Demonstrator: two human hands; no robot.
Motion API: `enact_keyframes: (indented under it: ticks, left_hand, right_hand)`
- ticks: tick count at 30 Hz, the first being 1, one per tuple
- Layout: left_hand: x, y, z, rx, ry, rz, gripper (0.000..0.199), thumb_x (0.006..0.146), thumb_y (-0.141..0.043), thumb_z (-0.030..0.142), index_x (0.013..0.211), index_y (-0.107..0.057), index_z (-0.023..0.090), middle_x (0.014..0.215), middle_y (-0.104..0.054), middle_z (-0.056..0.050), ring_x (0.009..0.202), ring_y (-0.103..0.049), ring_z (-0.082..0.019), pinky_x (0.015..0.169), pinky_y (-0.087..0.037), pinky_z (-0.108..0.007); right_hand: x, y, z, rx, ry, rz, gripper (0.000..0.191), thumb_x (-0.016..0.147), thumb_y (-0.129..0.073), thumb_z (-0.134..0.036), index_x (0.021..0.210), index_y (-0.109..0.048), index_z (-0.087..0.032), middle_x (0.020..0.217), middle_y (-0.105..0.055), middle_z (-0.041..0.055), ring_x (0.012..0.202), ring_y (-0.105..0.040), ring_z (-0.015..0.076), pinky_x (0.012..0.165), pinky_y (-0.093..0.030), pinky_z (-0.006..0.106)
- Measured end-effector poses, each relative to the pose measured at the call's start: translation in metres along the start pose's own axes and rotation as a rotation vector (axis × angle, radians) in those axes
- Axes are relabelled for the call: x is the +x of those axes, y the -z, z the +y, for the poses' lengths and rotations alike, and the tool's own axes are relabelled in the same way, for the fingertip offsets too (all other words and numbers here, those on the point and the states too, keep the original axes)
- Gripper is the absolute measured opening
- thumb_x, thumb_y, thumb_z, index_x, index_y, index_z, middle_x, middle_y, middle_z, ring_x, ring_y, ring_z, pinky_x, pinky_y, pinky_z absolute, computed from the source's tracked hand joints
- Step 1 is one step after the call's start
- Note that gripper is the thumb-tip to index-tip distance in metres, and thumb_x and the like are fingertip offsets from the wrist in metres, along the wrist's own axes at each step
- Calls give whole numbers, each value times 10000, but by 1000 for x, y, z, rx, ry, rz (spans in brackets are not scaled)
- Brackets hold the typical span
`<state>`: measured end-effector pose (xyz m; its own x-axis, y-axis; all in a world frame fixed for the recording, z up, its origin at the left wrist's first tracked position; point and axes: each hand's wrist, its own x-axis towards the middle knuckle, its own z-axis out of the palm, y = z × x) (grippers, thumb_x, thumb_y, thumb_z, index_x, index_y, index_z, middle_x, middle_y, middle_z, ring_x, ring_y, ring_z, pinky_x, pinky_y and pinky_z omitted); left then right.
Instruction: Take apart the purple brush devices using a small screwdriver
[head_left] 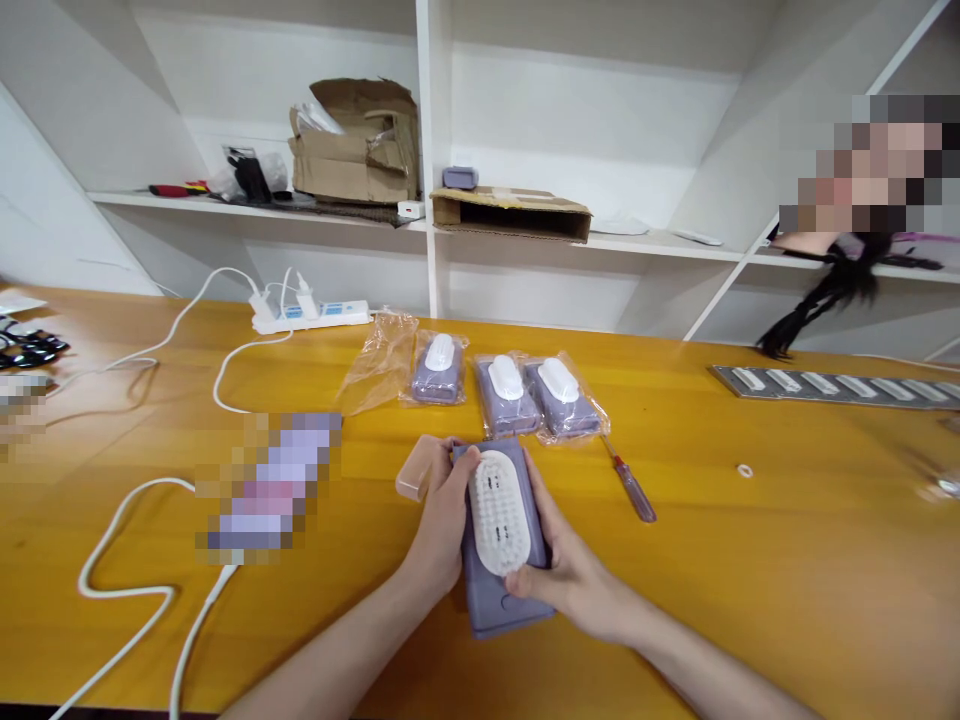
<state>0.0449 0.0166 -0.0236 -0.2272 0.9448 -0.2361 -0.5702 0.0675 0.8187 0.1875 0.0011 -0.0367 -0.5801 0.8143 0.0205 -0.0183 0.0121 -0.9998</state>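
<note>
Between my two hands is a purple rectangular case [499, 605] with a white oval piece [501, 510] on its face; the piece has a textured surface with small dark slots. My left hand [442, 510] grips the case's left side, its thumb near the oval's upper end. On the right side my right hand [566, 575] is wrapped round the edge, thumb at the oval's lower end. A translucent pinkish block [415, 470] lies just beside my left hand. Behind are three similar purple cases with white ovals in clear bags, the left one [439, 370] apart from the other two [566, 395].
A screwdriver [634, 488] and a small white ring [744, 470] lie to the right. On the left, a phone [277, 485] is plugged into a white cable. At the back stand a power strip [322, 315] and a metal strip [832, 388]. Another person is at upper right.
</note>
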Motion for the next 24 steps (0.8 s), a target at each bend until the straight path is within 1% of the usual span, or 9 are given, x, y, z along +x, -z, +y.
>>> enact_keyframes:
  ticks: [3, 6, 10, 13, 15, 19, 22, 24]
  left_hand:
    - [0, 1, 3, -32, 52, -77, 210, 718, -636, 328, 752, -462, 216, 677, -501, 68, 647, -507, -99, 646, -428, -224]
    - [2, 2, 4, -60, 84, -59, 213, 715, -640, 340, 733, -471, 212, 663, -497, 67, 638, -508, -98, 648, -433, -229]
    - [6, 3, 2, -35, 188, -25, 229, 696, -652, 369, 734, -500, 201, 660, -523, 54, 646, -526, -102, 659, -434, -231]
    - [8, 3, 1, 10, 250, -47, 237, 681, -661, 374, 743, -508, 204, 644, -549, 51, 627, -536, -110, 621, -431, -231]
    - [8, 3, 1, 17, 274, -53, 242, 669, -671, 372, 742, -516, 201, 637, -555, 50, 616, -537, -111, 609, -432, -232]
    - [9, 4, 3, 6, 321, -52, 230, 663, -678, 351, 723, -527, 188, 630, -553, 43, 609, -542, -113, 610, -442, -239]
    - [8, 3, 2, -12, 319, -34, 232, 662, -684, 352, 732, -539, 184, 650, -566, 34, 629, -556, -119, 607, -444, -238]
    - [7, 2, 1, -32, 289, -12, 250, 662, -686, 377, 736, -543, 187, 672, -577, 29, 650, -566, -125, 597, -441, -234]
  right_hand:
    - [0, 4, 1, 15, -13, -26, 1127, 737, -693, -396, 1408, 205, -280, 1547, -5, 59, 1394, -138, 228, 1110, -158, 411]
    - [-1, 3, 2, 3, 5, -47, 1138, 744, -690, -392, 1394, 238, -286, 1546, -21, 64, 1389, -161, 221, 1107, -169, 405]
    - [-1, 1, 5, -32, 46, -70, 1133, 754, -684, -383, 1386, 253, -298, 1546, -22, 48, 1391, -152, 209, 1103, -184, 392]
    - [-1, 2, 8, -48, 18, -64, 1124, 748, -686, -390, 1411, 213, -266, 1544, -23, 71, 1391, -147, 214, 1107, -167, 392]
    - [-2, 1, 10, -51, 5, -53, 1161, 719, -719, -363, 1420, 198, -237, 1541, -31, 95, 1388, -157, 213, 1108, -163, 386]
    - [-1, -1, 8, -21, 11, -50, 1251, 636, -783, -262, 1422, 189, -221, 1527, -103, 123, 1370, -212, 216, 1097, -206, 386]
    - [2, -3, 0, 11, -15, -31, 1243, 606, -786, -215, 1435, 141, -227, 1510, -174, 116, 1356, -246, 233, 1089, -231, 398]
    - [4, -3, -8, 42, -56, 0, 1212, 597, -780, -211, 1447, 84, -250, 1491, -237, 95, 1337, -284, 252, 1074, -269, 411]
